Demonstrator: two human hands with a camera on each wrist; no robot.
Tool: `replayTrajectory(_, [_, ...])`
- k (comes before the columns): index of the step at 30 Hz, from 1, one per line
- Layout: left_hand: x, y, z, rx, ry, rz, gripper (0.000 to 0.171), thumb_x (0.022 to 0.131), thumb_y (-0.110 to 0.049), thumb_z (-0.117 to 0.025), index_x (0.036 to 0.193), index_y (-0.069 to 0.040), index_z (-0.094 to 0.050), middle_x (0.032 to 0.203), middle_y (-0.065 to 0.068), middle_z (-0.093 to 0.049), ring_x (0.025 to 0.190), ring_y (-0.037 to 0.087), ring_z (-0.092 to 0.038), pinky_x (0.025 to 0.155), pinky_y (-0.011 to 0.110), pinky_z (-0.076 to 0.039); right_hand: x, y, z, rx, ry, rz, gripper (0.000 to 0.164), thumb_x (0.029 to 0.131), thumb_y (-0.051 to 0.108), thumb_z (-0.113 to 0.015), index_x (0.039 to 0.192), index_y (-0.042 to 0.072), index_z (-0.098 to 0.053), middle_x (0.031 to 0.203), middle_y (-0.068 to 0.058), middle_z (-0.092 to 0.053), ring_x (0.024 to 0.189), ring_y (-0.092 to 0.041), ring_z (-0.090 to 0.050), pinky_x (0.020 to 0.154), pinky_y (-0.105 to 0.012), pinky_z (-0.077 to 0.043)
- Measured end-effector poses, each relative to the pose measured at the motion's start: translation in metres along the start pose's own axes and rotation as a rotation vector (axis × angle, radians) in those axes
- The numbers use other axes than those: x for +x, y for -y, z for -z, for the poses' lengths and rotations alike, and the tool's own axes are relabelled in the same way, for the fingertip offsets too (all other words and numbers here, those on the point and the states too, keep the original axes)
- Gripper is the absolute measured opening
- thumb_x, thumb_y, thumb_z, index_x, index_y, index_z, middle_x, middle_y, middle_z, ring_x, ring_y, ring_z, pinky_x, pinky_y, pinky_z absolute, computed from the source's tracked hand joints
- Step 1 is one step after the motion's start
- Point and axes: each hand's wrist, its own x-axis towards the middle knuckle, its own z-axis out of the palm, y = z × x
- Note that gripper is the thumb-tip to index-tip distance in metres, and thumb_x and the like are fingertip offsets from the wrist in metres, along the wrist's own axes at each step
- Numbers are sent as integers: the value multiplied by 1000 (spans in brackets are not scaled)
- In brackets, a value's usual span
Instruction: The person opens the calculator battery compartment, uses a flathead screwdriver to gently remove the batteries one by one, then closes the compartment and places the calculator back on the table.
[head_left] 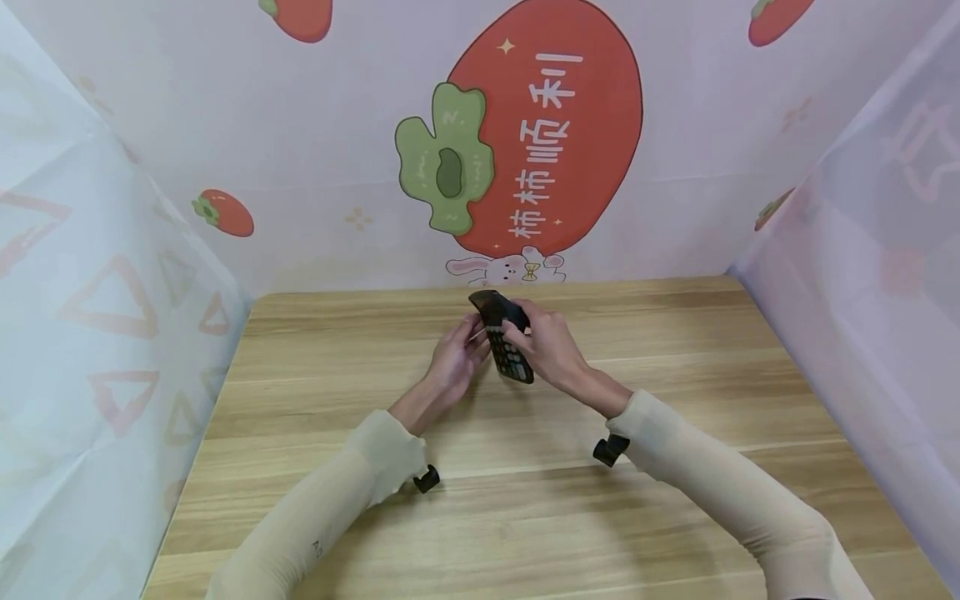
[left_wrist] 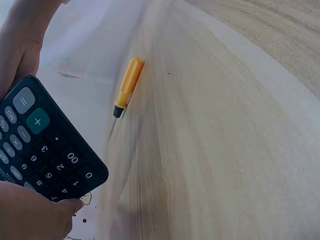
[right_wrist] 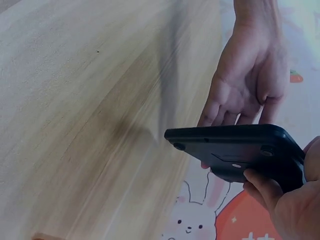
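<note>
A black calculator (head_left: 512, 354) is held tilted above the far part of the table. My right hand (head_left: 553, 346) grips its right side, thumb on the front face; in the right wrist view its fingers (right_wrist: 265, 187) lie on the underside. On the other side, my left hand (head_left: 453, 362) is at the calculator's left edge, its fingers extended. The left wrist view shows the keys facing up and that hand (left_wrist: 35, 212) against the calculator's edge. Farther off in that view lies a screwdriver (left_wrist: 129, 82) with a yellow handle; the head view does not show it.
The wooden table (head_left: 510, 517) ends at a white backdrop (head_left: 337, 150) with a large printed persimmon (head_left: 592, 150). White printed sheets (head_left: 82, 275) stand at both sides. An orange-red scrap (right_wrist: 46, 237) shows at the bottom edge of the right wrist view.
</note>
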Motion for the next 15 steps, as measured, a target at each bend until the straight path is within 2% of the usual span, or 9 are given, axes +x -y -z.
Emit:
replayTrajectory(5, [0,-1,1,-7,-9,10,50,118,-25,-34,159,2,-38,162,19,-44,150,32,-42,126,48,-35,0,-1,3,42,7,-29,41,106,18,-64,139,-5,-61,116,-23,-76,90,-28,-75,79,-45,-67])
replayTrajectory(15, [-1,-1,6,4,-18,34,50,117,-27,-38,158,2,-40,163,20,-43,151,34,-42,127,50,-36,1,-8,8,110,28,-76,38,107,18,-64,137,-5,-63,116,-22,-75,99,-31,-75,84,-47,-67])
